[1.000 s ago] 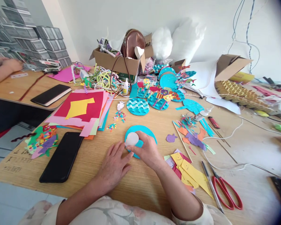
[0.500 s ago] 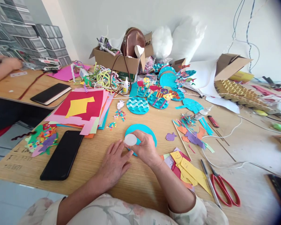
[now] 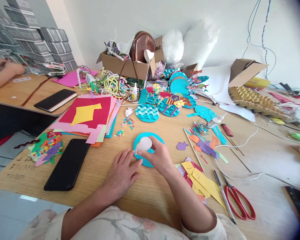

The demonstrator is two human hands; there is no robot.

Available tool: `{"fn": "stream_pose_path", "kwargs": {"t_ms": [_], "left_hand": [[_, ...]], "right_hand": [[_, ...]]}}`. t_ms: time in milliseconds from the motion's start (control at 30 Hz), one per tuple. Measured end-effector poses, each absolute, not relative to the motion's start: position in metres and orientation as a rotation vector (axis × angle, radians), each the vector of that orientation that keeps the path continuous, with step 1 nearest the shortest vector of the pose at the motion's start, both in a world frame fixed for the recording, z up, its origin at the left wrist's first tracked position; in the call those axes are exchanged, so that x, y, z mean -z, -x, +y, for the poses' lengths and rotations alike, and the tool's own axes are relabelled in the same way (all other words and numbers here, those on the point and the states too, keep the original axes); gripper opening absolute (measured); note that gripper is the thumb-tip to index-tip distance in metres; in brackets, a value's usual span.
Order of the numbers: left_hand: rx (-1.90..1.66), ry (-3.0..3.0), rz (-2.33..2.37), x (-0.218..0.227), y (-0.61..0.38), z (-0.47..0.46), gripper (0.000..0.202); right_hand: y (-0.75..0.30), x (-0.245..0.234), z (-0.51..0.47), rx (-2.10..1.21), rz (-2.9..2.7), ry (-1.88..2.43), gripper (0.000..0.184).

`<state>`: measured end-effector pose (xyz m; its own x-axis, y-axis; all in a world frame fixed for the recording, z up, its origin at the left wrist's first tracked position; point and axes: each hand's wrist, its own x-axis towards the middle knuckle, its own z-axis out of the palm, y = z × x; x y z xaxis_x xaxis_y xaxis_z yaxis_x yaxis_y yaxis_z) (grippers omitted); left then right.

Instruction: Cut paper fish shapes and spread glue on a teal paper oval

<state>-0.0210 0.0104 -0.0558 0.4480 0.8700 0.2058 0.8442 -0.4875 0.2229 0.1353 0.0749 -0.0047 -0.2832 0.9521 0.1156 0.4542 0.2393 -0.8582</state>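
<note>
right hand [image 3: 158,156] holds white bottle [image 3: 144,144] | nozzle hidden | teal disc [image 3: 152,135] part-covered

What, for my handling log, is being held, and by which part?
The right hand holds a whitish rounded bottle by its sides, over the teal disc; the left hand holds nothing.

Bright, even daylight; shadows soft and faint; wide-angle bowing toward edges; dark vignette in right corners; mild softness at far right; centre sharp; no harsh glare.
</note>
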Motion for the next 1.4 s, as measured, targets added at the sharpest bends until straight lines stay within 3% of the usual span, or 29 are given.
{"fn": "stream_pose_path", "kwargs": {"t_ms": [233, 700, 967, 1100, 1400], "left_hand": [[-0.446, -2.628, 1.543, 0.058, 0.022, 0.01, 0.041], [-0.534, -2.618, 1.531, 0.055, 0.022, 0.013, 0.035], [-0.63, -2.607, 1.503, 0.054, 0.022, 0.013, 0.034], [-0.854, -2.453, 1.453, 0.045, 0.025, 0.017, 0.022], [-1.146, -2.229, 1.454, 0.011, 0.026, 0.033, 0.008]], "right_hand": [[-0.14, 0.015, 0.08, -1.163, -1.63, 1.267, 0.026], [-0.157, 0.022, 0.091, -1.792, -0.527, 0.934, 0.03], [-0.157, 0.026, 0.092, -1.898, -0.384, 0.847, 0.021], [-0.156, 0.025, 0.092, -1.922, -0.349, 0.868, 0.018], [-0.154, 0.017, 0.088, -1.894, -0.461, 0.873, 0.024]]}}
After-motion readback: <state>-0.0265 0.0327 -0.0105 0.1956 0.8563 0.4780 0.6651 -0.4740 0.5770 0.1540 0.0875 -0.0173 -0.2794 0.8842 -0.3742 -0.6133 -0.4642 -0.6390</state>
